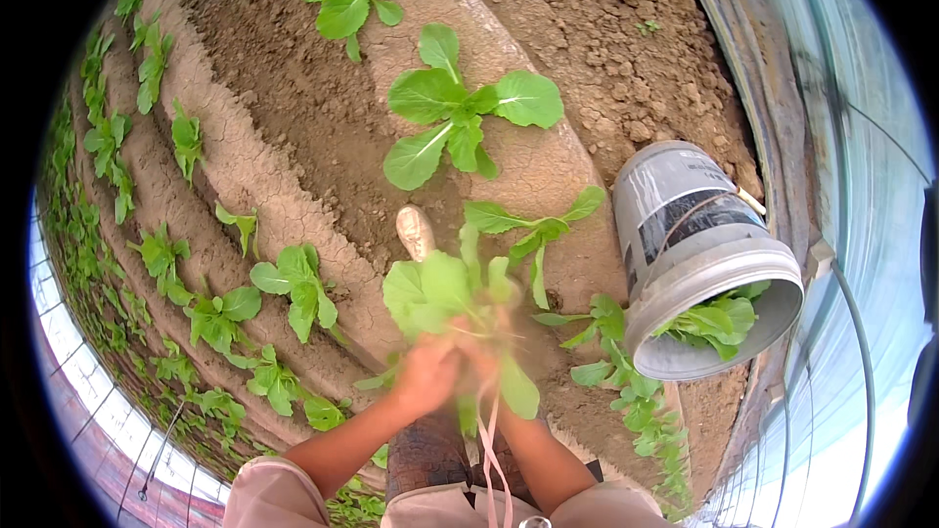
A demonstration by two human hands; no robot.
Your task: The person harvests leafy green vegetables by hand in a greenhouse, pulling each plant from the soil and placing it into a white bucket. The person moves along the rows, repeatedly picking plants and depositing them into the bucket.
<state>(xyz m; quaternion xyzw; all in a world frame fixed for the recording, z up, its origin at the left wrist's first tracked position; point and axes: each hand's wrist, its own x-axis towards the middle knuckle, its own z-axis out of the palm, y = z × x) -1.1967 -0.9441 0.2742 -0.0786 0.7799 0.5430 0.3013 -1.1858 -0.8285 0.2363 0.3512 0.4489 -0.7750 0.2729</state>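
Note:
Both of my hands are close together in front of my legs, blurred by motion. My left hand (427,374) grips the base of an uprooted leafy green plant (440,290), whose broad leaves fan out upward and to the left. Beside it, my right hand (484,352) closes on the same plant near thin, root-like strands. The blur and leaves hide the fingertips. One leaf hangs below the right hand. A pale pink ribbon or cord (490,447) runs from near the hands down toward my body.
A grey plastic bucket (682,198) lies tipped on its side at right, with cut greens (715,323) inside. Rooted leafy plants (462,117) line the soil ridge ahead, and more rows (297,286) spread left. Plastic greenhouse sheeting (843,161) borders the right side. One shoe (415,232) stands in the furrow.

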